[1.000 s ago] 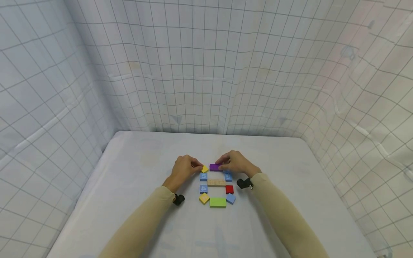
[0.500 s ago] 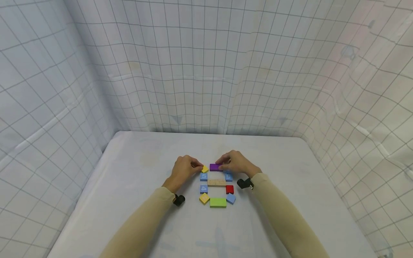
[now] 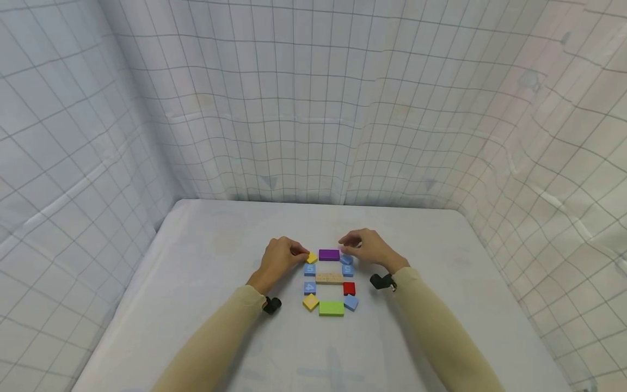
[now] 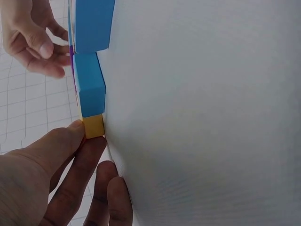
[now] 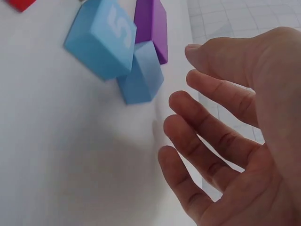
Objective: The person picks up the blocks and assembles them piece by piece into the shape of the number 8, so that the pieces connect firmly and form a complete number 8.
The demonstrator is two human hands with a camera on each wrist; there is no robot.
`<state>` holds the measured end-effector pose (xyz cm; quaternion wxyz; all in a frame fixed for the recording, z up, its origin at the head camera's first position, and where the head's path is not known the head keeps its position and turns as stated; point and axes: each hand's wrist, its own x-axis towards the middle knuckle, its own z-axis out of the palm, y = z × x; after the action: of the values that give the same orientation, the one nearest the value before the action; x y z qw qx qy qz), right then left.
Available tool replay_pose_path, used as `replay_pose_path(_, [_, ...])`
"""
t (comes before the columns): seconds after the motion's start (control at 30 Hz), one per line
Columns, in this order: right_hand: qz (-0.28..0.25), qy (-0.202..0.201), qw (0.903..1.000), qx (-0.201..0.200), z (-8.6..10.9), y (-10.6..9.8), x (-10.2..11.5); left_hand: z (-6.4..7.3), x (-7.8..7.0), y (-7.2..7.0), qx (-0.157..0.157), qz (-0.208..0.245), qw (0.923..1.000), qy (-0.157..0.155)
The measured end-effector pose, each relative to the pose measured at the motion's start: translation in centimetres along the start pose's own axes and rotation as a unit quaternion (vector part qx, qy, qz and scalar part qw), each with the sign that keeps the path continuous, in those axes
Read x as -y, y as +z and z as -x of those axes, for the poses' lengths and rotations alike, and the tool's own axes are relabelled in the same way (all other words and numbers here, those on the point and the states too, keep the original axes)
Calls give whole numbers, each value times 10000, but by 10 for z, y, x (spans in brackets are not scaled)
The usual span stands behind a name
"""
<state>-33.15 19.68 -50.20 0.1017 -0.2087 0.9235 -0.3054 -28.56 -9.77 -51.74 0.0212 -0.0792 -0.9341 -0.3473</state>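
Note:
My left hand [image 3: 278,262] pinches a small yellow block [image 3: 312,258] between thumb and fingertips at the ring's far left corner; in the left wrist view the yellow block [image 4: 93,126] sits against a blue block [image 4: 91,87]. My right hand [image 3: 368,248] is off the blocks, its fingers apart with nothing between them in the right wrist view. Closest to it are a turned blue block [image 5: 143,75] and the long purple block [image 5: 153,28], lying beside each other. A blue block marked 5 [image 5: 103,40] sits just nearer than the turned one.
Nearer me, the arrangement goes on with a tan wooden bar [image 3: 329,279], a blue 4 block [image 3: 309,288], a red block [image 3: 349,288], another yellow block [image 3: 311,302], a blue block [image 3: 350,302] and a green block [image 3: 331,308]. Gridded cloth [image 3: 313,109] hangs around the white table [image 3: 220,228].
My right hand has let go of the purple block and drawn away to the right, uncovering the turned blue block. The left hand stays on the yellow block.

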Motion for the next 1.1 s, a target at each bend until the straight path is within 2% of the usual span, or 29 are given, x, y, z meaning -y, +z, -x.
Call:
replay_pose_path(0.2, [14, -40, 9999, 112, 12, -5, -12, 0, -1, 0, -35, 17, 10000, -26])
replay_pose_path(0.43, [-85, 52, 9996, 246, 15, -1, -14, 0, -2, 0, -39, 23, 10000, -48])
replay_pose_path(1.1, [-163, 49, 9998, 34, 21, 4, -17, -1, 0, 4, 0, 182, 9997, -180])
